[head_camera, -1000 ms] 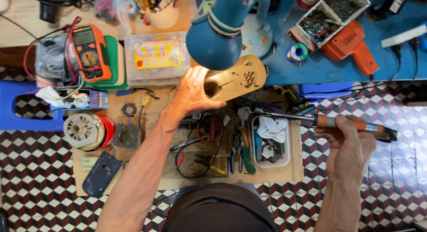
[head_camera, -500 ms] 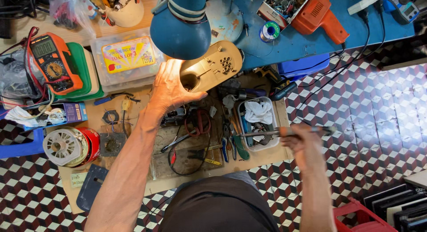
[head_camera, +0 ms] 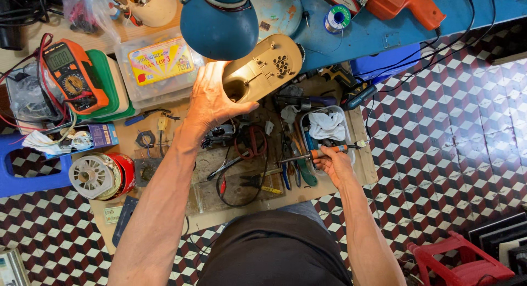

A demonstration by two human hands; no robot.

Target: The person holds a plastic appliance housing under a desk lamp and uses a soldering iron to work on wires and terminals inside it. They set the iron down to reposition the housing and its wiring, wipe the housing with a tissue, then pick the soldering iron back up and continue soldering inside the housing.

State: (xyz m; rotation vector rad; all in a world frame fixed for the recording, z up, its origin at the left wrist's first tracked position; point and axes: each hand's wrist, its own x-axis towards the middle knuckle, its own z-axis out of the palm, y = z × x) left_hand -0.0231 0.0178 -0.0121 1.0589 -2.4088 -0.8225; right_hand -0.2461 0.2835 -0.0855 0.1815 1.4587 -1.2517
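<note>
My left hand (head_camera: 211, 99) grips a beige plastic appliance casing (head_camera: 263, 73), holding it up under a blue desk lamp (head_camera: 219, 23). The casing's hollow inside faces me and shows a cluster of small holes. My right hand (head_camera: 334, 164) is closed around a soldering iron with an orange and grey handle (head_camera: 321, 152), held low over the wooden work board (head_camera: 362, 165). Its metal tip points left over several pliers and cutters (head_camera: 293, 170) lying on the board.
An orange multimeter (head_camera: 70, 76) rests on green boxes at left. A clear lidded box (head_camera: 156, 63), a white tray with a cloth (head_camera: 326, 127), a motor coil (head_camera: 94, 176), an orange drill (head_camera: 409, 3), a solder spool (head_camera: 336, 18) and a red stool (head_camera: 461, 261) surround the board.
My right hand has drawn the soldering iron left and closer to the board's tools. The view has shifted, so the bench sits further left and the patterned floor shows at right.
</note>
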